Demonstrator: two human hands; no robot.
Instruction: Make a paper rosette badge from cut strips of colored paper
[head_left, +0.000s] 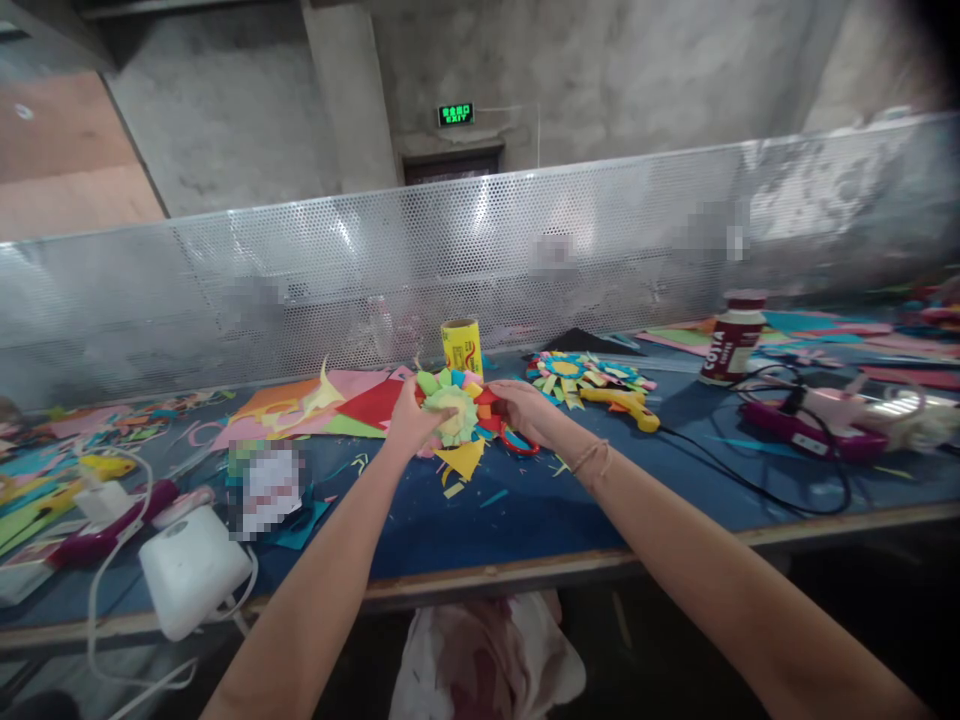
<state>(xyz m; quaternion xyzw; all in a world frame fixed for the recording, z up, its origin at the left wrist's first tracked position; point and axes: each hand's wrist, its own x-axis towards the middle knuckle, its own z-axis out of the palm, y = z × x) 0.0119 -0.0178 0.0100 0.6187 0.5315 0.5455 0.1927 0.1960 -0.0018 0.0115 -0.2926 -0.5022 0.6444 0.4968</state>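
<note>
Both my arms reach out over a blue-covered workbench [525, 520]. My left hand [411, 420] is closed on the left side of a paper flower [454, 410] with a pale green centre and many coloured petals. My right hand [525, 410] grips the flower's right side, fingers curled. Red-handled scissors [519, 443] lie just under my right hand. A yellow paper scrap [463, 460] lies below the flower.
Coloured paper sheets [315, 405] lie behind the flower, and a yellow tape roll [462, 346] stands there. A finished paper flower [577, 375], a yellow glue gun [626, 403], a bottle [733, 338], a pink glue gun with cable [810, 430] lie right. A white adapter [193, 570] sits left. A perforated metal screen [480, 260] backs the bench.
</note>
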